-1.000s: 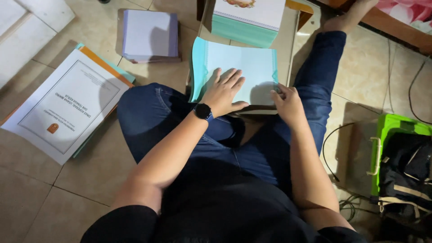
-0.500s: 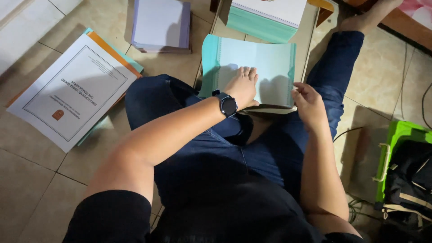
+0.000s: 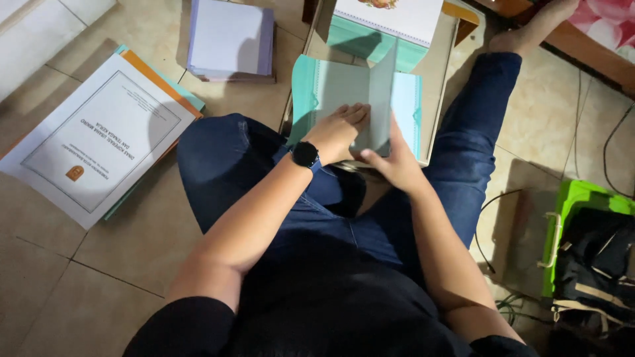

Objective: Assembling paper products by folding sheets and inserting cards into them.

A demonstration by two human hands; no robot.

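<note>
The thin teal paper booklet [image 3: 331, 89] lies open on the floor, just in front of the person's knees. The left hand [image 3: 337, 132] presses flat on it, fingers spread only a little. The right hand [image 3: 397, 162] lifts one page upright — the fingers pinch its lower edge. Left of the booklet lies a lilac paper stack [image 3: 228, 39].

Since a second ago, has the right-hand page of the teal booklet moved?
Yes. The page now stands lifted at the booklet's middle, raised by the right hand; earlier it lay flat.
</note>
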